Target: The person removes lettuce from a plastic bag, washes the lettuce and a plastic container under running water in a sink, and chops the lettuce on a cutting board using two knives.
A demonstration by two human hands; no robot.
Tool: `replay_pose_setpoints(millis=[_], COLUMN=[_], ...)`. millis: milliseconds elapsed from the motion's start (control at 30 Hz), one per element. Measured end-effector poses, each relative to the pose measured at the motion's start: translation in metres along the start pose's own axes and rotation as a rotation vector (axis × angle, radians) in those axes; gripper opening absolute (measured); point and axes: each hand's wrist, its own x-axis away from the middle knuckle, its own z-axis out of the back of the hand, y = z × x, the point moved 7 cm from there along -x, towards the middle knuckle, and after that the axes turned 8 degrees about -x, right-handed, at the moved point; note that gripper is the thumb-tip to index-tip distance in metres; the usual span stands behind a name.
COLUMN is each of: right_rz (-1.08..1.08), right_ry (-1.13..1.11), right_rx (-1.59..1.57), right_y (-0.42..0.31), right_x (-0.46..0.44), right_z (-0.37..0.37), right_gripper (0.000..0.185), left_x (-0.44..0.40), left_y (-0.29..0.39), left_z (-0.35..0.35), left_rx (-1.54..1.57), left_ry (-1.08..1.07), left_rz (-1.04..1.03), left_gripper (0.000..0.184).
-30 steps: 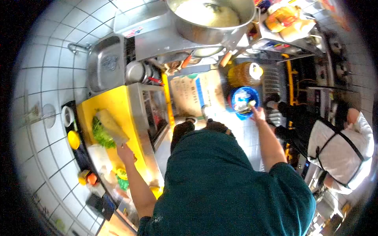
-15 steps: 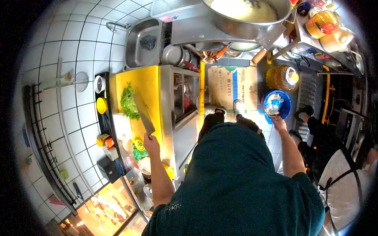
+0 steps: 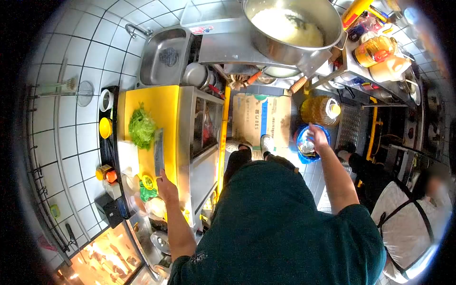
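My left hand (image 3: 167, 188) is closed around the handle of a cleaver (image 3: 159, 151), whose blade lies along the yellow cutting board (image 3: 167, 107). Left of the blade sits a heap of leafy greens (image 3: 141, 126). My right hand (image 3: 320, 138) is over a blue bin (image 3: 325, 156) on the floor, its fingers apart and nothing visible in them. Some pale, clear-looking waste shows inside the bin. Close to my left hand is a small yellow-rimmed container (image 3: 147, 181) with a green bag (image 3: 147, 194) by it.
A large pot (image 3: 270, 46) stands on the steel counter ahead, near a sink (image 3: 153, 75). An oil jug (image 3: 316, 110) stands behind the bin. Flattened cardboard (image 3: 244, 114) covers the floor by my feet. Another person (image 3: 403, 218) is at the right.
My right hand has moved from the bin's near rim to over its opening. The cleaver has turned from slanting to nearly parallel with the board's edge. The view has shifted.
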Motion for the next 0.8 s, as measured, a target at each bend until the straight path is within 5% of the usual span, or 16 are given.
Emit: replay_pose_setpoints(millis=[133, 200, 300, 333, 367, 400, 500, 567, 633, 800], right_rz=[0.080, 0.119, 0.139, 0.052, 0.147, 0.181, 0.281, 0.445, 0.471, 0.529], right_ry=[-0.359, -0.251, -0.476, -0.007, -0.061, 0.131, 0.134, 0.131, -0.029, 0.213], right_rx=[-0.363, -0.503, -0.548, -0.405, -0.340, -0.316, -0.140, -0.278, -0.083, 0.107], right_y=[-0.073, -0.121, -0.142, -0.141, -0.142, -0.147, -0.148, -0.129, -0.089, 0.011], right_x=[-0.053, -0.027, -0.065, -0.057, -0.070, -0.057, -0.045, -0.037, -0.049, 0.010], right_z=[-0.111, -0.154, -0.173, -0.146, -0.124, -0.099, -0.031, 0.008, 0.068, 0.136], right_gripper=[0.100, 0.065, 0.026, 0.023, 0.019, 0.021, 0.013, 0.011, 0.014, 0.014], left_x=[0.009, 0.016, 0.020, 0.019, 0.019, 0.023, 0.023, 0.023, 0.023, 0.005], left_y=[0.010, 0.011, 0.016, 0.016, 0.016, 0.015, 0.034, 0.032, 0.032, 0.039], left_z=[0.018, 0.024, 0.037, 0.040, 0.041, 0.040, 0.067, 0.048, 0.033, 0.014], left_rx=[0.087, 0.124, 0.103, 0.111, 0.123, 0.136, 0.120, 0.102, 0.074, 0.047], left_ry=[0.018, 0.026, 0.052, 0.057, 0.061, 0.062, -0.126, 0.001, 0.077, 0.124], left_rz=[0.017, 0.031, 0.017, -0.002, -0.015, -0.018, 0.097, 0.019, -0.011, -0.066], left_gripper=[0.058, 0.057, 0.056, 0.056, 0.057, 0.058, 0.060, 0.061, 0.057, 0.055])
